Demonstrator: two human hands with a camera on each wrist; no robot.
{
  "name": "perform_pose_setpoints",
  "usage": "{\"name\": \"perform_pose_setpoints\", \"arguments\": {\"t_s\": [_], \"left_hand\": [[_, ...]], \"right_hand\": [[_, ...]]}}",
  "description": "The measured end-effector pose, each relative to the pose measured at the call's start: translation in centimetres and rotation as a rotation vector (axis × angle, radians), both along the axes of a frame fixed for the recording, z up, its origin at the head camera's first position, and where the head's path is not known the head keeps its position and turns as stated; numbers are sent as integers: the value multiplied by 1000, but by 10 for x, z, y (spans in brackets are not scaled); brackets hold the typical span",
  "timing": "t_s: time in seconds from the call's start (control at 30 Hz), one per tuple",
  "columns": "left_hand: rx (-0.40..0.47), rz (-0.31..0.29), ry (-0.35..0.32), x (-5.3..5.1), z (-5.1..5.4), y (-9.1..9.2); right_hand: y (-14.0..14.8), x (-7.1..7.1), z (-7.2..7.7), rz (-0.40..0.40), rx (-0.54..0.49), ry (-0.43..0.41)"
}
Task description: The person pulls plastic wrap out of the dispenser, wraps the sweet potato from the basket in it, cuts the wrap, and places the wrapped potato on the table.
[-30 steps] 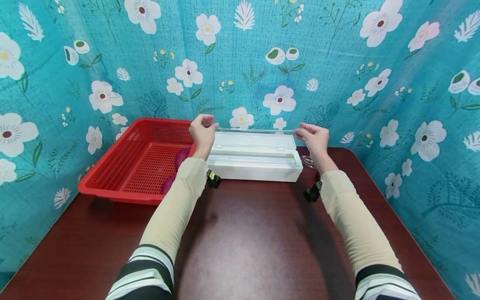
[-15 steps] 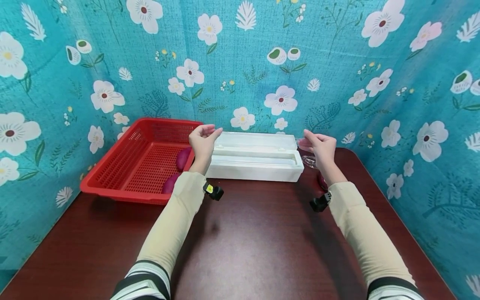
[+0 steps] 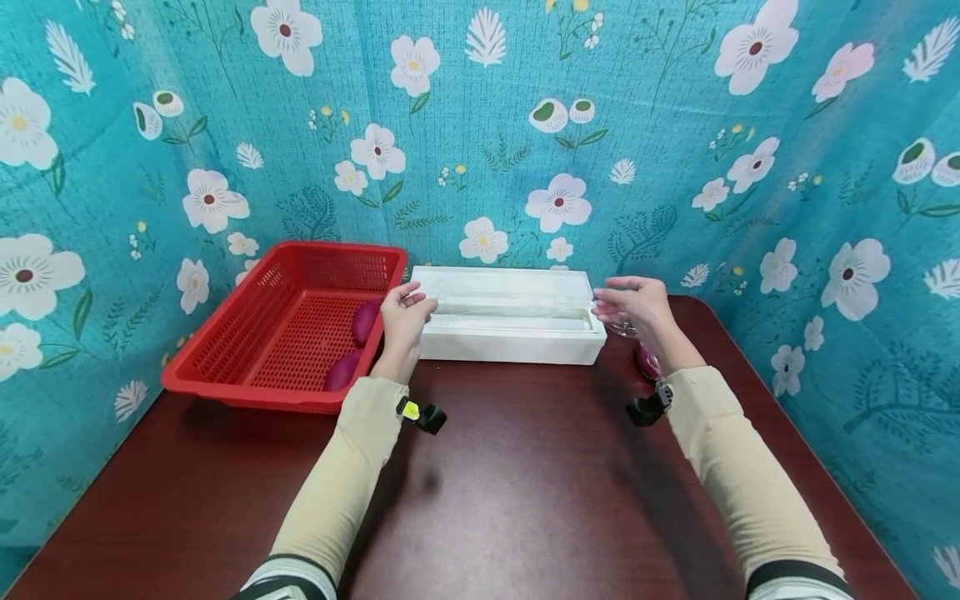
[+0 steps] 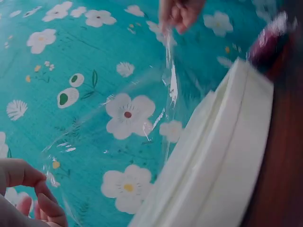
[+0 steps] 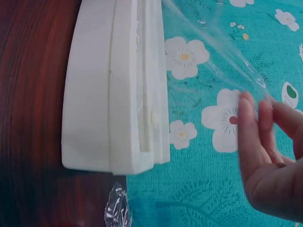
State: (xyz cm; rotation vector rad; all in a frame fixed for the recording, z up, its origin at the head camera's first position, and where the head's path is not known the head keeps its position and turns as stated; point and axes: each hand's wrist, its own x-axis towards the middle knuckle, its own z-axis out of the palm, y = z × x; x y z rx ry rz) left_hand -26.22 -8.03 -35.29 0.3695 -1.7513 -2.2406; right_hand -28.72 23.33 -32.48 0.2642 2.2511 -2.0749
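Observation:
A sheet of clear cling film (image 4: pixel 173 85) stretches between my two hands, above and behind the white cling film dispenser (image 3: pixel 510 343). The dispenser's lid stands raised at the back. My left hand (image 3: pixel 405 321) pinches one side of the film between thumb and fingers, near the dispenser's left end. At its right end my right hand (image 3: pixel 637 308) pinches the other side, as the right wrist view shows (image 5: pixel 272 165). In the head view the film is hard to see against the white box.
A red basket (image 3: pixel 225 390) stands at the left with purple oval things (image 3: pixel 343 371) in it. Another purple thing (image 4: pixel 270 45), wrapped in clear film, lies right of the dispenser, partly behind my right wrist. Crumpled film (image 5: pixel 117 208) lies nearby. A floral cloth (image 3: pixel 480 125) hangs behind the table.
Both hands have come down and a little toward me from above the lid, with the film between them. The dispenser and basket have stayed in place.

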Motion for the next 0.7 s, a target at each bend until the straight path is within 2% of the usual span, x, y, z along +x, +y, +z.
{"name": "perform_pose_setpoints", "arguments": {"t_s": [0.1, 0.2, 0.27, 0.33, 0.47, 0.6, 0.7], "left_hand": [[28, -47, -106, 5, -11, -2], [-3, -140, -230, 4, -18, -4], [-33, -214, -293, 2, -21, -4], [-55, -282, -328, 1, -23, -3], [-130, -353, -315, 2, -26, 1], [-199, -358, -249, 5, -25, 3], [-214, -355, -204, 5, -19, 1]], "right_hand": [[6, 1, -2, 139, 47, -100], [11, 3, -6, 252, 86, -154], [13, 4, -8, 294, 109, -166], [15, 4, -9, 313, 111, -164], [17, 4, -10, 328, 112, -151], [18, 4, -10, 341, 108, -143], [19, 4, -11, 343, 96, -139]]}}
